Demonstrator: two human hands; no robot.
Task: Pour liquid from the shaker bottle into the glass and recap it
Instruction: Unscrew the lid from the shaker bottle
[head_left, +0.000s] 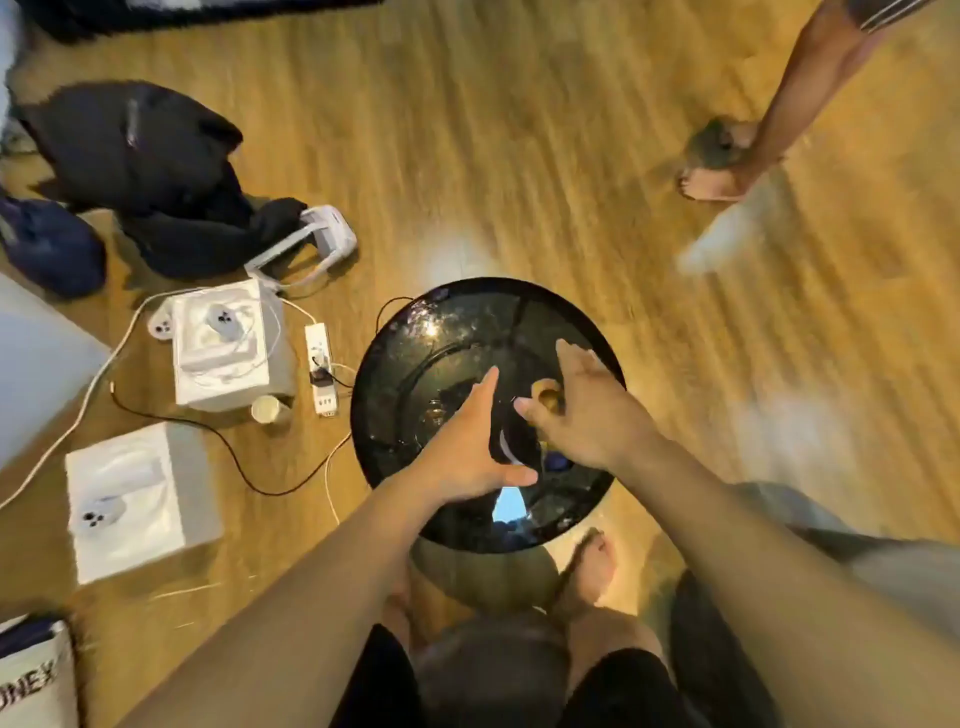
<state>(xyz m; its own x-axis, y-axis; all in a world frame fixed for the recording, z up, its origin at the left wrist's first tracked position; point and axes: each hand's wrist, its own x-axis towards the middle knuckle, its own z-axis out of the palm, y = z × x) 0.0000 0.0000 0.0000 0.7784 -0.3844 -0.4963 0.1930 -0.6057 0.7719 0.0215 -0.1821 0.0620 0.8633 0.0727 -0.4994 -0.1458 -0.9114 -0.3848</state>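
Over the one round black glass-topped table (415, 332), one dark shaker bottle (511, 441) stands at the middle, the left hand (467, 452) curling open-fingered beside it as if to steady it while the right hand (582, 410) pinches something small and yellowish above, perhaps its cap.

The only legible lettering is on the white bag with a dark top edge (31, 675) lying on the wooden floor at the near left corner: black capitals "NEX", cut off by the picture's edge. Nothing else is readable; the view is blurred.
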